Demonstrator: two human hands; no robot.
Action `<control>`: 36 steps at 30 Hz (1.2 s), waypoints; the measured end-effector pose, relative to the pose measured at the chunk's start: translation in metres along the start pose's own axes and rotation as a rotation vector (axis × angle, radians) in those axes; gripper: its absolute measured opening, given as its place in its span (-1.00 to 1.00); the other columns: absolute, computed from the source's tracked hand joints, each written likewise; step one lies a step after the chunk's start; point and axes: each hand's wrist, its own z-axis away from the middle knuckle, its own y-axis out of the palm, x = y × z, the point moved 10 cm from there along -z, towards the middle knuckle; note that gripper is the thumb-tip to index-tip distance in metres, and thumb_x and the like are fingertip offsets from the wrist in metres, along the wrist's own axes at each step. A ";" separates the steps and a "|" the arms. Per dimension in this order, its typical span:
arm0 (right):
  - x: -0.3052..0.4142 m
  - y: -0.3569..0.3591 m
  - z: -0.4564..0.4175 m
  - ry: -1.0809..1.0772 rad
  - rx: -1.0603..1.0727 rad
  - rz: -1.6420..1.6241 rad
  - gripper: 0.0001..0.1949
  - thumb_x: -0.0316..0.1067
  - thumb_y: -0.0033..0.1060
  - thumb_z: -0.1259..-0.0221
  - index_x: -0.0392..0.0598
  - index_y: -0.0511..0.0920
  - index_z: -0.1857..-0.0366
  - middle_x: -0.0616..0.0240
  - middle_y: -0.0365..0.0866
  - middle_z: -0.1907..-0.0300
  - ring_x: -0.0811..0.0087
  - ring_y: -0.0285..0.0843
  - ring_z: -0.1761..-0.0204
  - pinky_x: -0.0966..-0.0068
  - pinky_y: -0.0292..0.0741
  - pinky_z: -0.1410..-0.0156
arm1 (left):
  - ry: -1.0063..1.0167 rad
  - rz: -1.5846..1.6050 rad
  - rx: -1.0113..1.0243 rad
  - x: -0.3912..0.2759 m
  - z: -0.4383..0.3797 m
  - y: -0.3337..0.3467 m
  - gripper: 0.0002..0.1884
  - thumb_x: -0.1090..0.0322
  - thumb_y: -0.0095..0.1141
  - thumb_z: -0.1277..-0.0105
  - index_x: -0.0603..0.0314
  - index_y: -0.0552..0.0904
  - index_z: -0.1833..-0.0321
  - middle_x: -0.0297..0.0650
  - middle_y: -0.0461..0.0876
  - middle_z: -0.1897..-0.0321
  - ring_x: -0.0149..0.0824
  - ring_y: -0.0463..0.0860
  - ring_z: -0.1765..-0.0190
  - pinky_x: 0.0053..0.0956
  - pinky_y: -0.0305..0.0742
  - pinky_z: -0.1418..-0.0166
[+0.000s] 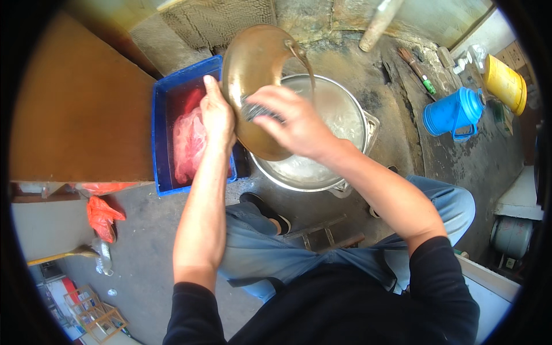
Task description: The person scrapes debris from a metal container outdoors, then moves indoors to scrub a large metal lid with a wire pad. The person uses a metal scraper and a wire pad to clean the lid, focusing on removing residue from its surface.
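My left hand [217, 114] grips the rim of a brass-coloured metal vessel [254, 51], held tilted with its curved side up. It has a thin handle on its right side; which kind of vessel it is I cannot tell. With my right hand [293, 120] I hold a steel wool scourer [261, 112] against the metal. Beneath the vessel stands a wide round metal pot [336, 103] with clear liquid in it. A blue plastic tub [157, 129] at the left holds reddish liquid and a large piece of raw meat [187, 146], partly hidden by my left hand and forearm.
A brown board [86, 103] borders the tub on the left. On the floor at the right are a blue thermos jug [453, 113], a yellow bucket [504, 84] and a brush [416, 69]. A red plastic bag [103, 215] hangs lower left. A metal grate [325, 235] lies between my feet.
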 end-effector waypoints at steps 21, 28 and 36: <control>0.004 0.003 -0.044 -0.134 -0.072 0.267 -0.80 -0.38 0.48 -0.11 -0.03 0.71 0.17 0.18 0.67 0.11 0.15 0.60 -0.10 0.17 0.50 -0.26 | 0.394 -0.383 -0.027 -0.028 0.022 0.002 -0.38 -0.03 -0.21 -0.75 0.42 0.69 0.26 -0.02 0.62 0.54 -0.28 0.50 0.41 -0.25 0.45 0.24; -0.047 -0.019 -0.067 0.104 -0.169 0.453 -0.78 -0.20 0.44 -0.21 0.05 0.76 0.10 0.18 0.69 0.06 0.16 0.58 -0.15 0.06 0.46 -0.24 | 0.389 -0.447 0.020 -0.020 0.019 0.005 -0.29 -0.12 -0.28 -0.76 0.44 0.75 0.17 -0.27 0.71 0.39 -0.47 0.56 0.29 -0.48 0.51 0.10; -0.107 -0.080 -0.083 0.356 -0.194 0.514 -0.71 -0.20 0.34 -0.30 -0.08 0.73 -0.01 0.02 0.71 -0.08 0.03 0.63 -0.23 0.13 0.49 -0.38 | 0.418 -0.358 0.005 -0.026 0.022 0.009 -0.41 0.04 -0.06 -0.72 0.39 0.56 0.46 -0.28 0.40 0.65 -0.47 0.30 0.45 -0.34 0.32 0.37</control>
